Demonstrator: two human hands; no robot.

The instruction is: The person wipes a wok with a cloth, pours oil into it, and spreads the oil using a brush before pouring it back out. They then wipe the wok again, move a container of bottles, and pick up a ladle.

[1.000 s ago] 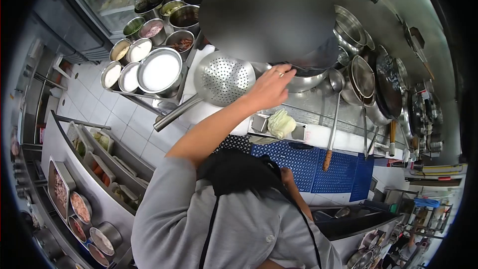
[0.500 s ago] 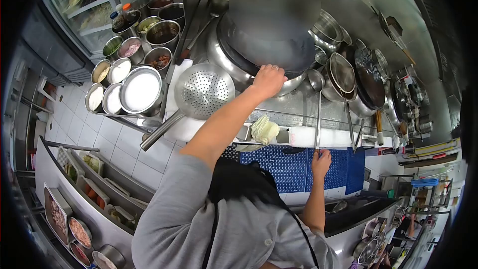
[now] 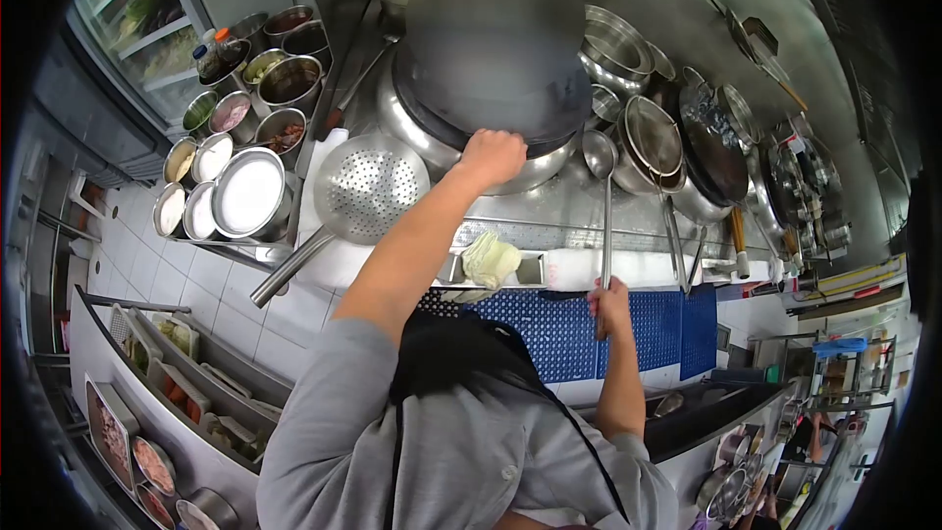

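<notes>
Ladle (image 3: 602, 206) upright, bowl up, in right hand (image 3: 610, 302).

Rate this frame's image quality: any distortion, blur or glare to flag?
Head view: strong fisheye bending, black vignette at the corners; a soft grey smear hides the wok's inside; glare on the steel counter; the left hand on the wok's rim and the right hand on the ladle handle are sharp.

No lettering, label, brand or number can be read anywhere in this kitchen view.
</notes>
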